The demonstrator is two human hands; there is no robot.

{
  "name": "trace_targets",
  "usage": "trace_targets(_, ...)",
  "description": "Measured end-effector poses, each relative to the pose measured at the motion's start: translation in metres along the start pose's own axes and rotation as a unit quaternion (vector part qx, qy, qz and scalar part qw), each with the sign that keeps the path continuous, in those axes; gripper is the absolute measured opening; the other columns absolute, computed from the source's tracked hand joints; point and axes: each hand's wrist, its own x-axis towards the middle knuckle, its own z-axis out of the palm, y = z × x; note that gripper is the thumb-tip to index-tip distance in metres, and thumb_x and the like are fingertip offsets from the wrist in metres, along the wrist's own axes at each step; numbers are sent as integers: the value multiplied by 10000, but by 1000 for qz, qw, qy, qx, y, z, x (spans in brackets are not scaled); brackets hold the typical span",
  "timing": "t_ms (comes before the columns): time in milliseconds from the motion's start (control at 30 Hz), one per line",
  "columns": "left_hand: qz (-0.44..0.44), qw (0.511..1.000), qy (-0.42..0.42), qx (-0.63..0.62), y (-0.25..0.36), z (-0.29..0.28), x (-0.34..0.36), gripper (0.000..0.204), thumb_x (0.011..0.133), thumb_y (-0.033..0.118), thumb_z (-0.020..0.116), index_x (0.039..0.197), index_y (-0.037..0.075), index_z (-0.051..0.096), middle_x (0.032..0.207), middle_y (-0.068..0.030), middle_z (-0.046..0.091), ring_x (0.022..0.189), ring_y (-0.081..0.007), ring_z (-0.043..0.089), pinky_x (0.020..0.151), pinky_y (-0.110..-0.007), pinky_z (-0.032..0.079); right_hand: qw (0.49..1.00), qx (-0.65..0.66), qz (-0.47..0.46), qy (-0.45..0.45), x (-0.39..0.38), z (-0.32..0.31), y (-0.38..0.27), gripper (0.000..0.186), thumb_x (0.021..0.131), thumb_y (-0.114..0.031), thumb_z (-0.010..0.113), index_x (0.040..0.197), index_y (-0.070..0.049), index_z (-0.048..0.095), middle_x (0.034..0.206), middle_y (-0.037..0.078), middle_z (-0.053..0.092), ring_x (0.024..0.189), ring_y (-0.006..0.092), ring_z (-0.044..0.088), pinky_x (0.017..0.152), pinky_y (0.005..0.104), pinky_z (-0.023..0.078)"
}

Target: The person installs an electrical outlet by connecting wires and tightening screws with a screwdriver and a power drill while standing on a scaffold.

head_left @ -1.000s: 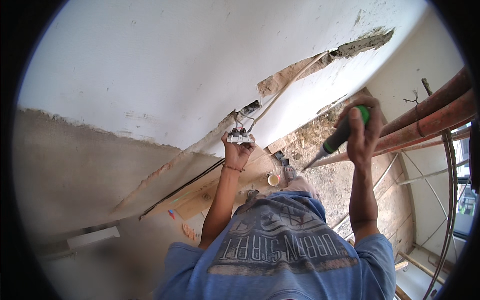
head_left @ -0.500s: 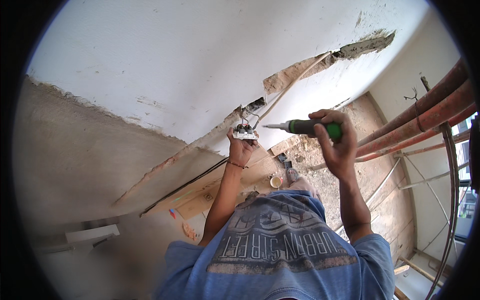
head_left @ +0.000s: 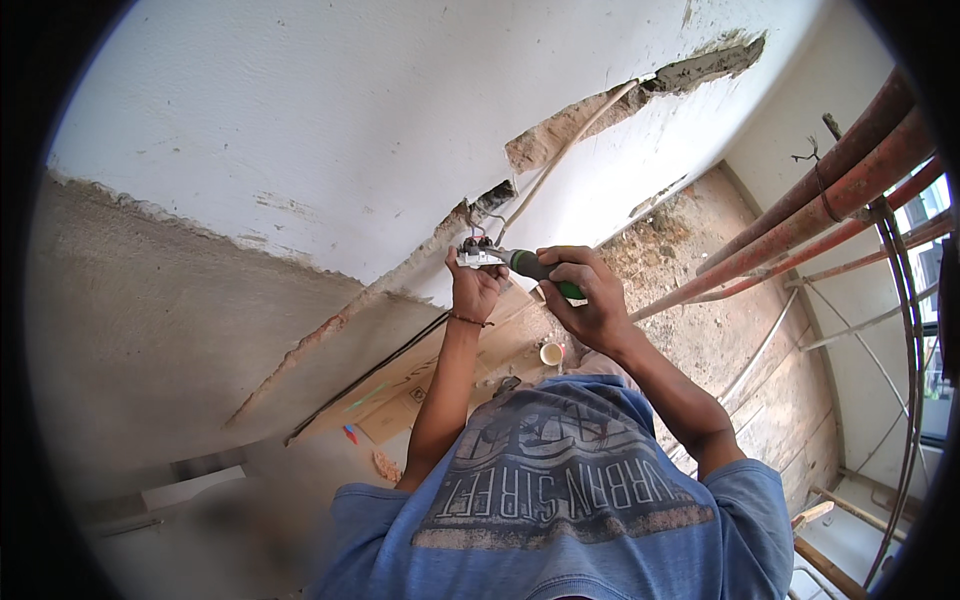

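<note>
My left hand [head_left: 476, 290] grips a white electrical fitting [head_left: 478, 257] with black terminals. Thin wires [head_left: 480, 228] run from the fitting toward a chiselled recess [head_left: 494, 200] in the white wall, where a beige cable [head_left: 560, 160] also hangs. My right hand [head_left: 590, 300] is closed round a green-and-black screwdriver [head_left: 528, 264] lying nearly horizontal, its shank at the fitting's terminals; the tip is too small to make out.
Reddish pipes [head_left: 800, 220] and thin poles cross the right side, near a window. Below my hands are cardboard [head_left: 400, 405], a small cup [head_left: 551, 354] and a rubble-strewn floor [head_left: 700, 300]. A long groove [head_left: 300, 355] cuts diagonally down the wall to the left.
My right hand has swung leftward and inward, turning the screwdriver from pointing down to meeting the fitting. My left hand still holds the fitting in much the same place.
</note>
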Motion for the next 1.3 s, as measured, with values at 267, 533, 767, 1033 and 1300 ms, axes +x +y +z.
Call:
trace_targets(267,11,1000,13,-13,-7,1,1,551,905,631,444,1113,136,567,964,-56,628,844,-191,566,721,-351,470,1000,-10,-2,22,-1,9,-1,282,780,20,702,990,-75,541,1081,105,593,925,282,653,717,346,568)
trace_targets(533,48,998,3,-35,-17,3,2,531,930,599,434,1159,139,565,996,-50,622,855,-194,567,737,-351,486,987,15,99,122,-10,19,-2,351,774,46,697,1075,-25,532,1075,155,584,965,267,636,745,322,571)
trace_targets(767,63,996,-31,-49,-23,-2,4,451,944,561,429,1111,169,576,1068,-26,620,986,-186,563,822,-363,460,969,62,188,146,-14,18,-4,353,805,21,690,1112,3,519,1091,151,581,963,248,635,787,313,569)
trace_targets(1033,70,996,32,-53,-29,13,2,564,922,615,444,1146,107,542,1006,-80,605,858,-212,565,792,-355,500,969,-4,189,159,-24,17,-2,348,815,-37,726,1104,-6,535,1069,145,599,959,243,640,764,322,558)
trace_targets(1300,65,996,22,-58,-29,10,2,454,948,535,438,1132,135,548,1106,-66,592,1026,-224,543,863,-382,457,954,39,242,172,-23,14,0,336,834,-77,725,1102,-10,534,1048,140,608,891,206,654,717,298,569)
